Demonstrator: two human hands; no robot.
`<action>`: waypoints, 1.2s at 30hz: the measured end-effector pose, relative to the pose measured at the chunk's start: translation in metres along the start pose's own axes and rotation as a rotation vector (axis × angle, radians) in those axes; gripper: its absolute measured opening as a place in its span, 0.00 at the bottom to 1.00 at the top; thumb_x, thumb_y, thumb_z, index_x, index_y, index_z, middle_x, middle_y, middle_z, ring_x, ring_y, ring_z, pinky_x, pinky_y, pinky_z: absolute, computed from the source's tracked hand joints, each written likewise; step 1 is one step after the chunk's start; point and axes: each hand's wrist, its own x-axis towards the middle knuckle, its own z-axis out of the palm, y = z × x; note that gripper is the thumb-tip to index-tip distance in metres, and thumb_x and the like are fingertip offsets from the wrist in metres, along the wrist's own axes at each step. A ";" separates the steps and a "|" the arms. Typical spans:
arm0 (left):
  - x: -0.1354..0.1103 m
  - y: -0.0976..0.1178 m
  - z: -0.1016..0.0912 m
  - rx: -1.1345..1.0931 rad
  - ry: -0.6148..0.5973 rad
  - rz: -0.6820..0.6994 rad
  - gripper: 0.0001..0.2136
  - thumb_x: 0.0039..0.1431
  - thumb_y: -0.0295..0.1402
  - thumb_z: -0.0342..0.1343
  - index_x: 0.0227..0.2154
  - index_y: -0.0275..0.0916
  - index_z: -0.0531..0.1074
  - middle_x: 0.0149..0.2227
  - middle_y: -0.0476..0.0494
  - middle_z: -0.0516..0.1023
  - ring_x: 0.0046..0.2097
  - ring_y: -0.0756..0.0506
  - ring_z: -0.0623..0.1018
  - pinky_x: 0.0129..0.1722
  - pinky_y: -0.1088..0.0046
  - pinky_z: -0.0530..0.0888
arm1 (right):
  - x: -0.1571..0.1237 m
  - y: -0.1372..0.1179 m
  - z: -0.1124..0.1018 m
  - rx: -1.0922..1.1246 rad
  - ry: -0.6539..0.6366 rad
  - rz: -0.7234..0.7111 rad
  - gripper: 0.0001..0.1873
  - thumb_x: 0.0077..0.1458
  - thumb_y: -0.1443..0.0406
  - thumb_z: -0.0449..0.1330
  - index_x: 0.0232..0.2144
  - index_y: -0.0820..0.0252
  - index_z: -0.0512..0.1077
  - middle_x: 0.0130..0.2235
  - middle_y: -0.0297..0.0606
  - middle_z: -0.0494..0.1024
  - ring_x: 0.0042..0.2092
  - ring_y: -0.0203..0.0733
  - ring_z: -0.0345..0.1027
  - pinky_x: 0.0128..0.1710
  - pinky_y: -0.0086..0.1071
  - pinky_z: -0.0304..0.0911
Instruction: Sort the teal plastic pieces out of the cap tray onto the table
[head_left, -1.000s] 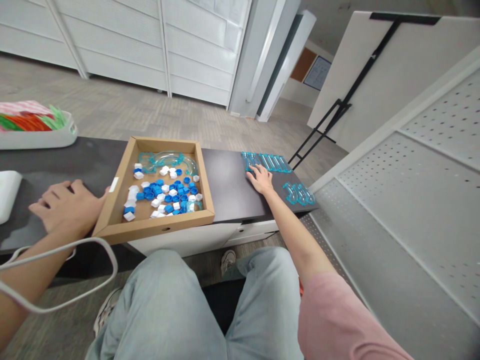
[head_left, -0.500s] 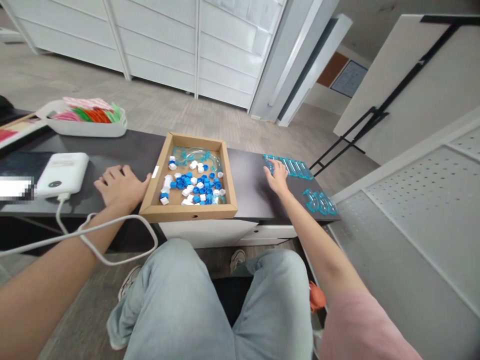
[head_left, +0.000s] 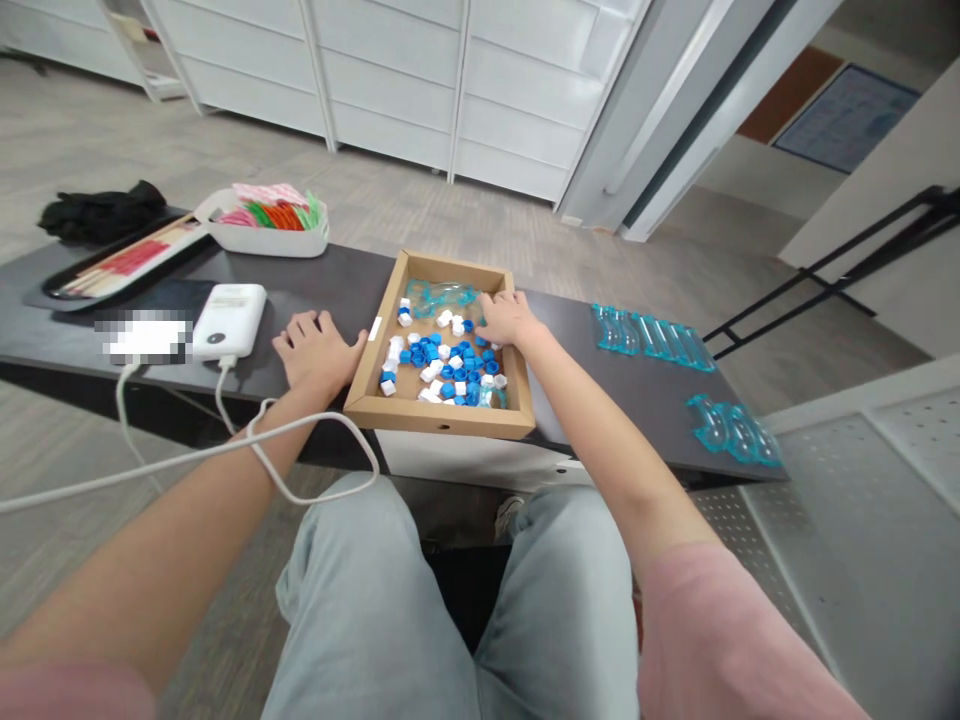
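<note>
My left hand (head_left: 319,358) lies open on the dark tabletop, fingers spread, with its thumb against the left wall of a shallow cardboard box (head_left: 450,418). Over the box's back right corner, my right hand (head_left: 506,318) has its fingers bent down at the right end of a clear blue plastic piece (head_left: 439,296); its fingertips are partly hidden. Blue and white hexagonal pieces (head_left: 461,365) lie loose in the box, and a few stand joined in a short stack at its left side. Another clear piece (head_left: 491,395) rests in the front right corner.
To the right, clear blue plastic pieces lie in a back row (head_left: 652,338) and a front group (head_left: 733,430). On the left are a white power bank (head_left: 229,322), a white basket (head_left: 262,240) and a black tray (head_left: 56,290). A white cable (head_left: 300,428) loops across my left forearm.
My right hand has moved left from the back row of clear pieces into the box. The view has shifted left. My left hand stays beside the box.
</note>
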 end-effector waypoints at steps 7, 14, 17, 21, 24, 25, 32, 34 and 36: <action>-0.001 0.002 0.002 0.069 0.020 -0.007 0.38 0.77 0.50 0.51 0.79 0.27 0.68 0.83 0.12 0.65 0.82 0.18 0.64 0.79 0.35 0.59 | -0.010 -0.002 0.003 0.216 0.191 0.017 0.24 0.74 0.66 0.60 0.67 0.61 0.82 0.60 0.56 0.90 0.68 0.69 0.78 0.74 0.63 0.58; -0.001 0.004 -0.001 0.139 0.010 -0.025 0.38 0.77 0.51 0.50 0.78 0.29 0.69 0.82 0.14 0.66 0.81 0.19 0.66 0.79 0.38 0.62 | -0.008 0.008 0.015 0.776 0.479 0.133 0.19 0.75 0.63 0.55 0.58 0.52 0.83 0.47 0.37 0.90 0.54 0.53 0.83 0.68 0.48 0.67; -0.001 0.005 -0.001 0.161 0.002 -0.032 0.38 0.77 0.51 0.50 0.79 0.29 0.68 0.82 0.13 0.67 0.81 0.19 0.66 0.79 0.38 0.63 | 0.000 0.013 0.027 1.029 0.597 0.130 0.17 0.75 0.63 0.54 0.53 0.52 0.82 0.48 0.37 0.89 0.53 0.50 0.82 0.65 0.46 0.69; -0.003 0.007 -0.005 0.189 -0.002 -0.035 0.36 0.78 0.48 0.48 0.79 0.30 0.68 0.81 0.14 0.67 0.81 0.19 0.66 0.78 0.38 0.63 | 0.010 0.021 0.041 1.269 0.678 0.035 0.13 0.75 0.61 0.57 0.49 0.52 0.82 0.41 0.34 0.86 0.49 0.48 0.82 0.64 0.44 0.72; -0.003 0.009 -0.010 0.198 -0.034 -0.043 0.36 0.79 0.46 0.48 0.80 0.28 0.66 0.81 0.12 0.66 0.81 0.20 0.66 0.78 0.38 0.62 | 0.014 0.032 0.048 1.347 0.693 -0.018 0.11 0.75 0.56 0.62 0.48 0.51 0.82 0.41 0.34 0.86 0.48 0.46 0.81 0.62 0.43 0.74; -0.004 0.010 -0.012 0.197 -0.051 -0.042 0.36 0.80 0.46 0.48 0.80 0.27 0.66 0.81 0.11 0.65 0.81 0.20 0.65 0.78 0.38 0.62 | 0.015 0.037 0.049 1.367 0.710 -0.017 0.11 0.75 0.54 0.63 0.48 0.50 0.83 0.43 0.34 0.86 0.48 0.46 0.81 0.61 0.43 0.75; -0.003 0.012 -0.017 0.202 -0.088 -0.050 0.35 0.80 0.44 0.48 0.81 0.25 0.63 0.82 0.11 0.63 0.81 0.20 0.65 0.79 0.38 0.61 | 0.029 0.069 0.065 1.581 0.854 0.070 0.15 0.71 0.48 0.71 0.49 0.49 0.80 0.46 0.33 0.85 0.51 0.46 0.84 0.62 0.45 0.79; -0.002 0.012 -0.017 0.200 -0.091 -0.055 0.34 0.80 0.42 0.48 0.81 0.26 0.63 0.82 0.11 0.63 0.81 0.20 0.65 0.78 0.38 0.61 | 0.033 0.072 0.069 1.661 0.847 0.111 0.17 0.66 0.51 0.76 0.49 0.48 0.79 0.42 0.30 0.83 0.49 0.44 0.84 0.59 0.44 0.81; -0.002 0.012 -0.016 0.198 -0.087 -0.055 0.34 0.80 0.42 0.47 0.80 0.27 0.64 0.82 0.11 0.64 0.81 0.20 0.65 0.78 0.37 0.62 | 0.034 0.072 0.073 1.736 0.829 0.140 0.19 0.61 0.54 0.79 0.48 0.47 0.77 0.41 0.28 0.81 0.47 0.42 0.83 0.55 0.40 0.83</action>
